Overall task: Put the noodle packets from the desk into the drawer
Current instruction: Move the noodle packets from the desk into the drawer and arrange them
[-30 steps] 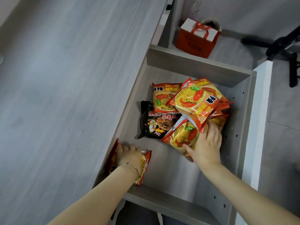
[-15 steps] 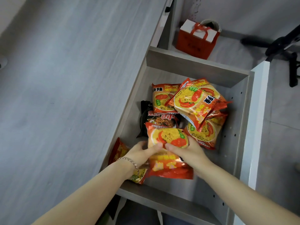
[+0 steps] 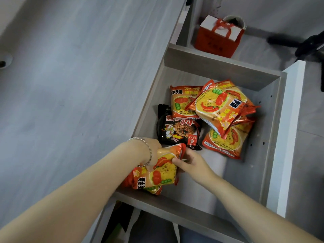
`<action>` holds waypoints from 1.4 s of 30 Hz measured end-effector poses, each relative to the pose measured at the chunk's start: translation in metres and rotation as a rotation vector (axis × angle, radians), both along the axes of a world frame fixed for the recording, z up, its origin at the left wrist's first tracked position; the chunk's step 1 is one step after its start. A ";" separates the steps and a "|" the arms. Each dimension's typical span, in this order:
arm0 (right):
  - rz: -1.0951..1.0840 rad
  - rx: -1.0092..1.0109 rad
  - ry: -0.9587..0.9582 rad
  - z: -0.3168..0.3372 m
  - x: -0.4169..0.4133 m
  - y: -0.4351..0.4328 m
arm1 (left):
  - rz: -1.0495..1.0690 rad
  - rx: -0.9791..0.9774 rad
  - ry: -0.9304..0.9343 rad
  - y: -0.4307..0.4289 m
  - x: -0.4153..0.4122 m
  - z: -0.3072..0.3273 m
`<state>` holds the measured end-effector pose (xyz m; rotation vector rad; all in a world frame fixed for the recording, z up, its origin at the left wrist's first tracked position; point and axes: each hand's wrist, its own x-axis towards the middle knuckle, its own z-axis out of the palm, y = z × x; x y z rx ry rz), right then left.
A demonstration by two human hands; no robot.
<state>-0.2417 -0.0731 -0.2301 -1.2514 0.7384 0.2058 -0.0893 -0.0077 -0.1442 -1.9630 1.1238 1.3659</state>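
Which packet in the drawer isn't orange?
The black packet, lying flat by the drawer's left wall, just beyond the hands. Every other packet, including the ones in the left hand and right hand, is orange and yellow.

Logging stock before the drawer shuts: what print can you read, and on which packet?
"KUAISH": back-left orange packet, cut off by the packet above.
"KU": top orange packet, the rest blurred.
Black packet: red lettering, upside down, unreadable.
Held orange packets: black characters, blurred.
Red bag: print too faint.

Even, soft indoor light; faint glare on the packets (image 3: 219,109); wide-angle bending at frame edges; slight overall softness.
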 end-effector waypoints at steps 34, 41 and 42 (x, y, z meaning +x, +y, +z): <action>-0.604 -1.046 0.185 0.057 0.032 -0.098 | -0.099 -0.086 -0.224 0.037 -0.031 -0.071; -0.828 -0.283 0.470 0.026 0.032 -0.132 | 0.283 -0.474 -0.259 0.022 -0.032 -0.043; -0.841 -0.296 0.445 0.026 0.030 -0.129 | 0.350 -0.594 -0.268 0.018 -0.031 -0.037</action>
